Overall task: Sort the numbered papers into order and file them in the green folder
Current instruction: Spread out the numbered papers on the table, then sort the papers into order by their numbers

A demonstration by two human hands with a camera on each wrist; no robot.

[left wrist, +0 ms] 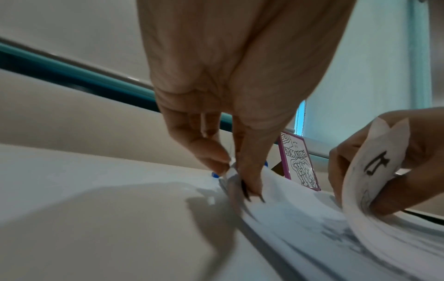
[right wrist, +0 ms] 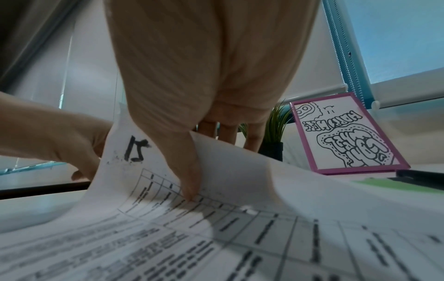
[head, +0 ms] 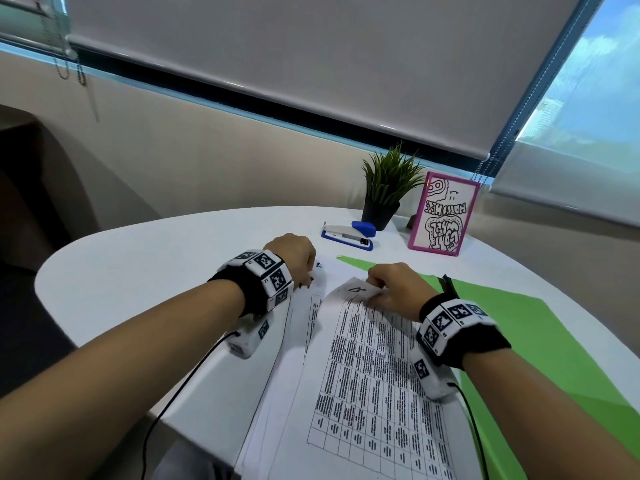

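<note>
Pinching far corners of the white printed numbered papers [head: 363,368] with both left hand [head: 294,256] and right hand [head: 394,289], long axis running away, flat green paper folder [head: 540,337] lying just right, nearer the right hand.

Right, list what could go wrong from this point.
1. The right hand bends up the top corner of the white printed sheet marked 4; it could crease there.
2. The left hand pinches only a corner of the lower white sheets, so the stack, which overhangs the white round table, might fan or slide off.
</note>
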